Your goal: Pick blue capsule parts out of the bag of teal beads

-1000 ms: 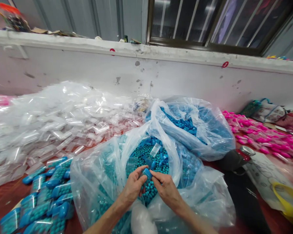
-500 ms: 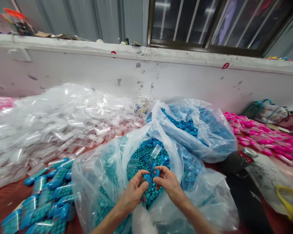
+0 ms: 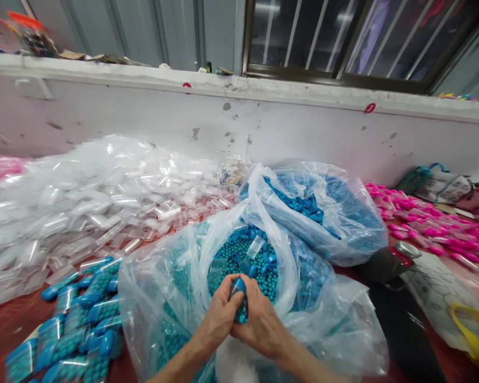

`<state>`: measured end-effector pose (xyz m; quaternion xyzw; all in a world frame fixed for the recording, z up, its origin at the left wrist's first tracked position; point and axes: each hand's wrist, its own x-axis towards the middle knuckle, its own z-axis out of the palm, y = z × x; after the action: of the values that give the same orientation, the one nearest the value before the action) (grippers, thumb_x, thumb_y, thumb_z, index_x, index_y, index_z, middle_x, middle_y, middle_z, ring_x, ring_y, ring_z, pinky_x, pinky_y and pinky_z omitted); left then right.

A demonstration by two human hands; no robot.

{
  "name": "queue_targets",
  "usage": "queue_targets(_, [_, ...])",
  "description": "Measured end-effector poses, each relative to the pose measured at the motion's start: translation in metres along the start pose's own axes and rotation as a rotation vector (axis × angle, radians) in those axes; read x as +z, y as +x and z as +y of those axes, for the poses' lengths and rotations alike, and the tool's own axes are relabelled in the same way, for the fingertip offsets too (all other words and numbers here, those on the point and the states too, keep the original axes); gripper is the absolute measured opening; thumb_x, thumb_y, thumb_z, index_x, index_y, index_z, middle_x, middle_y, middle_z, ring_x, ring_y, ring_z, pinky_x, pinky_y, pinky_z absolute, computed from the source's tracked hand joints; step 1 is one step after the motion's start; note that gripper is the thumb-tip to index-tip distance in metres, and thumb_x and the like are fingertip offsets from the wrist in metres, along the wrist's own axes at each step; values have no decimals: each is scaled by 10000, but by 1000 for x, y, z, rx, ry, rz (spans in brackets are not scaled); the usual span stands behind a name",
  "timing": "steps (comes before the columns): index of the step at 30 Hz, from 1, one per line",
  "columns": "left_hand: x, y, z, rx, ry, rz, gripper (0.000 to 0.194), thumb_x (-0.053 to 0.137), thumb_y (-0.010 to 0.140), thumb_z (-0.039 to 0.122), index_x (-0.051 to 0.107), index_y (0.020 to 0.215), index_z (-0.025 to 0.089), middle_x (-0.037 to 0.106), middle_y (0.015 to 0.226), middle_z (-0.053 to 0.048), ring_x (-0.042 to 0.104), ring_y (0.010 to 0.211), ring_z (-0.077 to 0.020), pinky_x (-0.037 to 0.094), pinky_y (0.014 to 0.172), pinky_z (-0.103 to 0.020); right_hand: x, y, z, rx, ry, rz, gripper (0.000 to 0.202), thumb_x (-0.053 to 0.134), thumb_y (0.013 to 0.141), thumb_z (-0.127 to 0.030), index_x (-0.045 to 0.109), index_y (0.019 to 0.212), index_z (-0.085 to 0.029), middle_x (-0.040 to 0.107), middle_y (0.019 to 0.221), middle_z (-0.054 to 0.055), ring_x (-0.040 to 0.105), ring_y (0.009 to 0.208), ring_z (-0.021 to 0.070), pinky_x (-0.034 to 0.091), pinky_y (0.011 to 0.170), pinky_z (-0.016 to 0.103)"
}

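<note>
- Risk, spillage: small tube (image 3: 238, 290) is held over the open bead bag (image 3: 163, 298) at lower centre of frame. If the blue cap seats crooked under the squeeze, teal beads (image 3: 239, 255) could pop out; most would likely drop back into the bag, some onto the red bench (image 3: 8, 319).
- Risk, bag edge: loose plastic film lies just beside both wrists. A caught fold could tip or drag the bag.
- Left hand (image 3: 219, 316): fingers curled tight around the tube from the left, thumb up near the blue cap. Pressed together, not spread.
- Right hand (image 3: 259, 319): closed against the left, fingers wrapped over the tube's right side. The two hands touch.
- Tube: mostly hidden between the hands; only the blue top and a few beads show. Whether the cap is fully seated cannot be told from this view.
- Surroundings: filled blue-capped tubes (image 3: 83, 324) at lower left; heap of empty clear tubes (image 3: 83, 202) at left; second bag of blue caps (image 3: 315, 213) at centre right; pink tubes (image 3: 423, 223) at far right.
</note>
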<state>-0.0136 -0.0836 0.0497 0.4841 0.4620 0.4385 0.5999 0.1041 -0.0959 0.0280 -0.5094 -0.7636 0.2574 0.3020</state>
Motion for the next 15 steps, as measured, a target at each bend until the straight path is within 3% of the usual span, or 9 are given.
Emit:
queue_targets(3, [2,1,-3,-30,-1,9,269,539,722,316,505,943,166,512,657,32,476,620,-128,382,596,-215,10,0,4,-56,-37,115,776,652,606,-233,287,1279,-106,477,1150,193,499,1057,330,447,848,452])
queue_targets(9, [3,0,-15,35,162,61,192,486,757,296,509,905,176,559,703,6,524,682,-159,417,645,-238,27,-9,8,-35,-64,127,798,667,628,-355,301,1296,-116,452,1216,215,475,1100,356,453,844,442])
queue_targets(12, [-12,-5,-7,74,346,42,203,459,766,277,532,929,182,576,709,0,531,655,-165,423,632,-245,28,-11,3,-17,-5,8,874,676,637,-342,223,1357,-138,449,1240,189,498,1078,324,461,833,401])
queue_targets(15, [-54,-18,11,104,562,95,286,471,763,338,552,1000,199,610,746,-9,557,678,-185,430,631,-252,18,-5,3,-23,125,-225,892,672,667,-307,160,1390,-197,502,1196,119,601,840,210,487,726,301])
